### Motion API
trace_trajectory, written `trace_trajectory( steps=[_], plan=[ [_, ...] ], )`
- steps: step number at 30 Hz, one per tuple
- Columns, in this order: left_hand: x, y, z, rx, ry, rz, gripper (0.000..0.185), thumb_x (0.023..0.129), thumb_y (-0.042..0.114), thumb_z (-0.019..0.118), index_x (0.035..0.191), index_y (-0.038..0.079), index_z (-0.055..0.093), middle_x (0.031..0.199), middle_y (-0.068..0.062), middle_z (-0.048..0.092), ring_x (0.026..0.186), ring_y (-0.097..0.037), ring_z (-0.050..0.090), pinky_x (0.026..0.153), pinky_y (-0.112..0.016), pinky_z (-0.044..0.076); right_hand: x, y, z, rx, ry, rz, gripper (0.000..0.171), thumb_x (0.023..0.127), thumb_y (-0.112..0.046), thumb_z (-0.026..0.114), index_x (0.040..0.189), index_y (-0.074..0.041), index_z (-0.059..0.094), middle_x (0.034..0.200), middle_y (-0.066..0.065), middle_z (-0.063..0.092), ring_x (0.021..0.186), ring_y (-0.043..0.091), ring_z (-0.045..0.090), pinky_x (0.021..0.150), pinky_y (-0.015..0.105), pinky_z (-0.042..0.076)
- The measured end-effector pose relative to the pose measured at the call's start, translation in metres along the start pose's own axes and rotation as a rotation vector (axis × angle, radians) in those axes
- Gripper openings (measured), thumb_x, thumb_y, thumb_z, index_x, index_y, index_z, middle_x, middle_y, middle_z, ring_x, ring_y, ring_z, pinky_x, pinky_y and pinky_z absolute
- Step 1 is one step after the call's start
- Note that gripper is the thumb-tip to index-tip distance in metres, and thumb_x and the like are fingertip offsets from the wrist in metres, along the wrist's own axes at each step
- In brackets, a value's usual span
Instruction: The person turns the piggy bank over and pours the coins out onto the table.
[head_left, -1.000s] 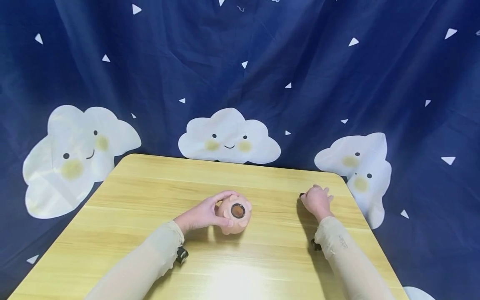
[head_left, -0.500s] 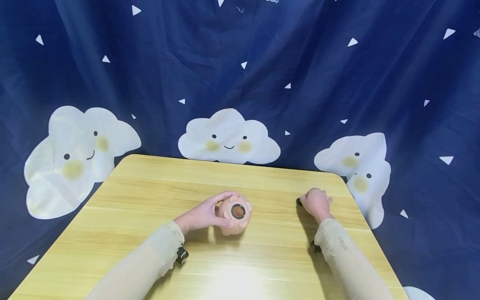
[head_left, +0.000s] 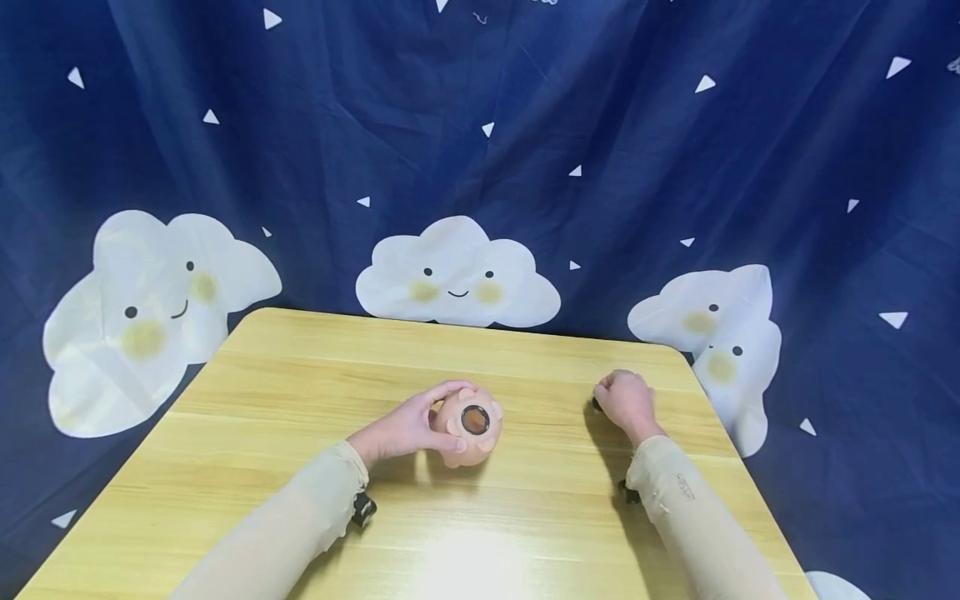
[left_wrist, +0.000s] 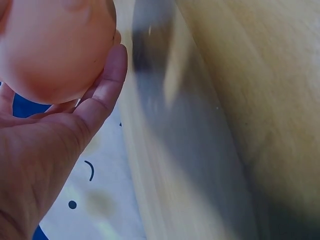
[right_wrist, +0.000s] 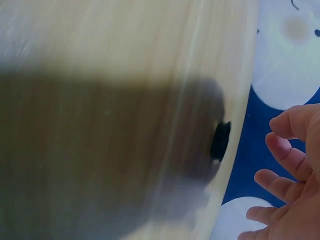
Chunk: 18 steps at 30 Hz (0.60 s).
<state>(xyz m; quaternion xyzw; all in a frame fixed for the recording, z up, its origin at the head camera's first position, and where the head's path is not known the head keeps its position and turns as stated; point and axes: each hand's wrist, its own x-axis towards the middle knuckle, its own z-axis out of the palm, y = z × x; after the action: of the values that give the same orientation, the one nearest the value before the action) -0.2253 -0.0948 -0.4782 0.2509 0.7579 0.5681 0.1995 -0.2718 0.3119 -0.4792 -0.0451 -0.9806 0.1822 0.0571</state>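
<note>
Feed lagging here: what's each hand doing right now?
Left hand: grips the round peach-pink toy.
Right hand: fingers curled over a small black object; grip unclear.

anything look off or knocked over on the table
The pink toy in the left hand lies tipped on its side, its round opening facing the camera. A small black thing sits by the right hand. Nothing spilled.

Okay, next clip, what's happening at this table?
A person sits at a wooden table. Their left hand grips a round peach-coloured toy with a dark round opening facing the camera. Their right hand is by a small black object on the table; its fingers look curled, but whether they hold it is unclear.
</note>
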Motion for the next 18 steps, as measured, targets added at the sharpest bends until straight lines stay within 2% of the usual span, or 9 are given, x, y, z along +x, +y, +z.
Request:
trace_trajectory(
  steps=[4,8,11,14,18],
  plan=[
    [0.001,-0.002,-0.001,-0.027,0.014,0.005,0.085,0.087,0.023,0.090,0.159,0.035,0.046,0.154,-0.007,0.055,0.130,-0.029,0.061,0.108,-0.043,0.056,-0.003,-0.017,-0.004,0.117,-0.010,-0.030,0.029,0.097,-0.021,0.059,0.112,-0.001,0.074,0.117,0.023,0.075,0.098,0.037,0.066,0.092,0.054,0.055],
    [0.003,-0.005,-0.002,-0.063,0.047,0.010,0.084,0.087,0.020,0.090,0.158,0.035,0.047,0.156,-0.006,0.054,0.130,-0.029,0.063,0.107,-0.043,0.059,-0.007,-0.039,-0.008,0.299,-0.081,-0.029,0.044,0.102,-0.025,0.059,0.136,0.003,0.065,0.140,0.028,0.066,0.122,0.043,0.066,0.104,0.053,0.056],
    [0.005,-0.007,-0.002,-0.078,0.075,0.013,0.085,0.088,0.019,0.089,0.159,0.034,0.046,0.158,-0.008,0.052,0.127,-0.029,0.066,0.106,-0.043,0.060,-0.010,-0.054,-0.008,0.449,-0.154,-0.016,0.050,0.105,-0.027,0.061,0.145,0.002,0.058,0.151,0.025,0.060,0.137,0.042,0.061,0.112,0.052,0.055],
    [0.006,-0.009,-0.002,-0.100,0.111,0.003,0.087,0.088,0.019,0.089,0.161,0.032,0.043,0.161,-0.010,0.049,0.125,-0.030,0.069,0.106,-0.043,0.060,-0.014,-0.068,-0.005,0.622,-0.246,0.007,0.054,0.106,-0.025,0.062,0.149,0.005,0.052,0.153,0.024,0.057,0.137,0.040,0.060,0.113,0.050,0.055],
    [0.010,-0.012,-0.001,-0.128,0.175,-0.001,0.088,0.089,0.017,0.088,0.162,0.032,0.041,0.165,-0.010,0.046,0.130,-0.034,0.066,0.108,-0.046,0.059,-0.019,-0.083,0.002,0.834,-0.401,0.044,0.057,0.108,-0.024,0.061,0.154,0.007,0.046,0.153,0.027,0.055,0.134,0.043,0.062,0.111,0.048,0.057]
  ],
)
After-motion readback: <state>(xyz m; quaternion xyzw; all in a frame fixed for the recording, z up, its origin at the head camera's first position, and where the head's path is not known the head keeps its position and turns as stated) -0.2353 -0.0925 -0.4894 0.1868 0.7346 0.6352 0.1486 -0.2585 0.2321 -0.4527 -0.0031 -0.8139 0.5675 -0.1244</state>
